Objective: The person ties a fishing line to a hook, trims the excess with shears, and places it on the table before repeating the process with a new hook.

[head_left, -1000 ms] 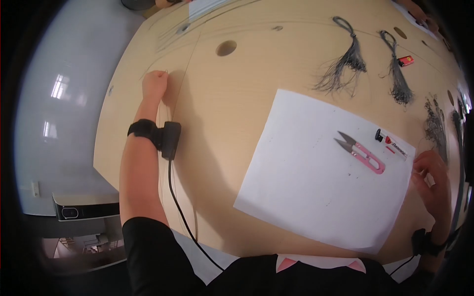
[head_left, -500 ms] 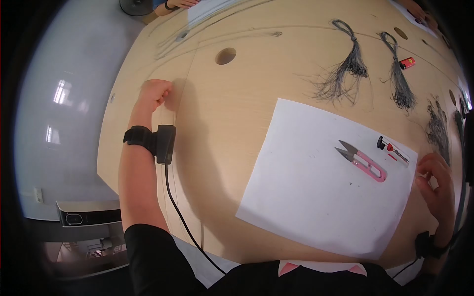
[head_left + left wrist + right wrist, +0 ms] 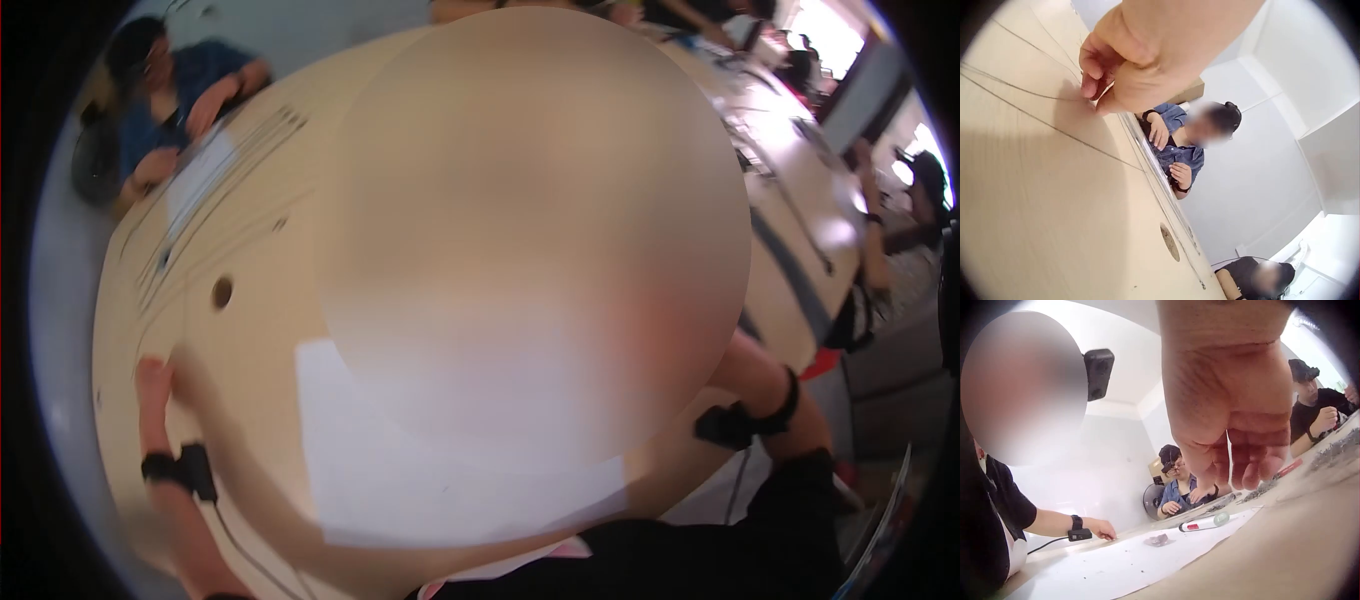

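At the table's left side, my left hand [image 3: 153,380] stays low over the surface with its fingers curled in. In the left wrist view, the thumb and fingers of that hand [image 3: 1129,69] pinch a thin grey line [image 3: 1041,94] that runs across the tabletop. My right hand [image 3: 1229,419] hangs palm toward the wrist camera, fingers loosely bent, past the edge of a white paper sheet [image 3: 1122,569]. Nothing shows in its grasp. Near it on the sheet lie a marker [image 3: 1204,523] and pink thread snips [image 3: 1157,539]. A blurred disc hides the right hand in the head view.
Dark hook bundles [image 3: 1338,452] and a red lighter [image 3: 1290,467] lie beyond the right fingers. The table has a round hole [image 3: 222,292] and long lines [image 3: 215,200] at its far left. Other people [image 3: 180,110] sit around it.
The head view has swung right and up, so the left hand and paper appear farther left and more people show. A blurred disc now covers the middle. The left hand keeps its curled pose.
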The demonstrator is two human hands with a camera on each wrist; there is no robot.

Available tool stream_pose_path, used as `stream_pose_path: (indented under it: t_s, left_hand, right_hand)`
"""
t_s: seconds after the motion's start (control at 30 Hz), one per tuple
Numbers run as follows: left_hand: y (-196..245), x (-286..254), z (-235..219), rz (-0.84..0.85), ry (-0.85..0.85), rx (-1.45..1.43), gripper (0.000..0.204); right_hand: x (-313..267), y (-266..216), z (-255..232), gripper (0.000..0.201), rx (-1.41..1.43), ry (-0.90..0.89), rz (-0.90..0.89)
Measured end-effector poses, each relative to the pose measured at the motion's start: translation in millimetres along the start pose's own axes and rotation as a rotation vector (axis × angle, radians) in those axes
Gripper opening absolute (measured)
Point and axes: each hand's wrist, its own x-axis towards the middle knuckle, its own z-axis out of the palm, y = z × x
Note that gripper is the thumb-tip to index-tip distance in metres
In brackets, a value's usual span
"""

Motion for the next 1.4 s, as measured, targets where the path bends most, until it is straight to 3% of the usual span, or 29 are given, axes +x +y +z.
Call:
stream_pose_path:
  t_s: [0.03,0.1,0.23,0.33,0.43,0.5,0.53,0.6,0.7,0.77,0.83,0.87,0.93,1.03,1.17,1.23,1.37,1.4]
  left_hand:
    - [13,-7,-7,-0.033,0.065,-0.082,0.027]
    - [60,-22,-36,-0.178,-0.008,-0.204,0.034]
    - [65,-40,-63,-0.027,0.138,-0.263,0.039]
    - [107,-68,-117,-0.063,0.133,-0.254,0.037]
    - [146,-92,-164,0.020,0.188,-0.358,0.033]
    - [193,-117,-206,-0.072,0.025,-0.479,0.032]
    - [207,-124,-212,-0.072,0.019,-0.479,0.032]
    - [229,-142,-224,0.052,0.035,-0.698,0.032]
    - [282,-174,-245,0.104,-0.007,-0.756,0.030]
    - [302,-187,-238,0.168,-0.061,-0.877,0.031]
    - [323,-198,-238,0.236,-0.170,-1.023,0.032]
    - [334,-202,-240,0.236,-0.226,-1.051,0.031]
    - [346,-205,-235,0.278,-0.223,-1.102,0.029]
    - [355,-205,-220,0.278,-0.312,-1.230,0.028]
    - [358,-201,-205,0.246,-0.378,-1.215,0.025]
    - [357,-198,-199,0.238,-0.387,-1.221,0.025]
    - [355,-195,-185,0.216,-0.419,-1.239,0.021]
    - [354,-194,-182,0.234,-0.431,-1.229,0.021]
  right_hand:
    - [0,1,-7,0.012,-0.051,0.033,0.018]
    - [-5,0,-9,0.012,0.058,-0.005,0.086]
    - [-16,8,-29,0.010,0.013,0.053,0.081]
    - [-17,15,-47,0.007,-0.051,0.145,0.187]
    - [-11,28,-71,0.007,-0.089,0.255,0.293]
    - [-8,47,-84,0.009,-0.178,0.330,0.332]
    - [-3,59,-92,0.012,-0.222,0.327,0.271]
    - [6,73,-103,0.015,-0.270,0.314,0.251]
    - [32,91,-107,0.015,-0.324,0.300,0.254]
    - [53,121,-102,0.014,-0.361,0.294,0.221]
    - [77,159,-92,0.017,-0.556,0.126,0.263]
    - [87,167,-90,0.017,-0.552,0.127,0.262]
    - [100,177,-76,0.019,-0.557,0.018,0.461]
    - [115,175,-68,0.021,-0.622,-0.097,0.527]
    - [116,200,-65,0.025,-0.590,-0.094,0.342]
    - [138,182,-70,0.030,-0.662,-0.323,0.897]
    - [141,202,-70,0.027,-0.558,-0.302,0.928]
    - [137,191,-72,0.023,-0.495,-0.207,0.847]
